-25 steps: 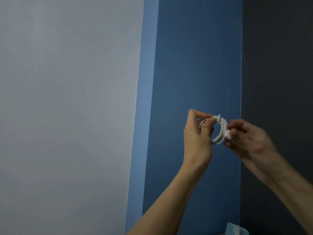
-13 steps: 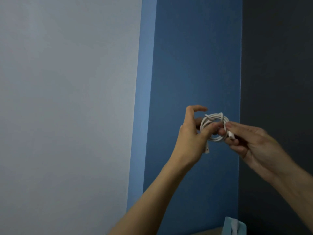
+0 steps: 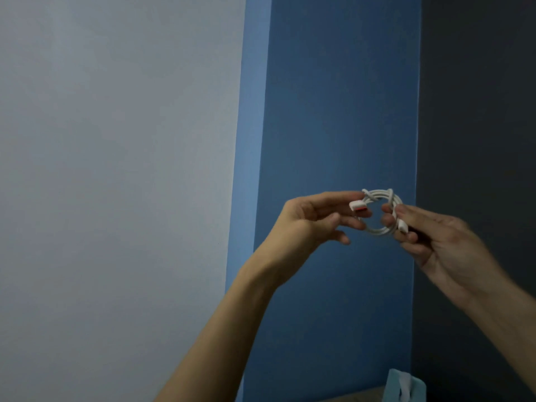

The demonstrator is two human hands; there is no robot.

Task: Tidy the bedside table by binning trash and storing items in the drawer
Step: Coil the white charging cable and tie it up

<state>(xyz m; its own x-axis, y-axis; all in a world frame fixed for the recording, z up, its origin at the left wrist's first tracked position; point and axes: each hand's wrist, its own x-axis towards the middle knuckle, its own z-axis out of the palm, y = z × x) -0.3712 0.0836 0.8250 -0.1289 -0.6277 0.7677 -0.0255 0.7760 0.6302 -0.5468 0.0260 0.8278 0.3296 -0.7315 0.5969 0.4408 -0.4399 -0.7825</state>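
Observation:
A coiled white charging cable (image 3: 378, 211) is held up in the air in front of the blue wall. Its plug with an orange tip sticks out on the coil's left side. My right hand (image 3: 435, 239) pinches the right side of the coil between thumb and fingers. My left hand (image 3: 313, 219) is at the coil's left side, fingers stretched out toward the plug end and touching it. The bedside table and drawer are out of view.
A light blue tissue box (image 3: 404, 385) with a white tissue peeks in at the bottom edge, standing on a wooden surface (image 3: 362, 396). Behind are a pale grey wall (image 3: 116, 169), a blue wall panel (image 3: 333, 111) and a dark wall (image 3: 478, 111).
My left hand has let go of its pinch on the coil and stretched its fingers out; the plug end now sticks out to the left. My right hand keeps holding the coil.

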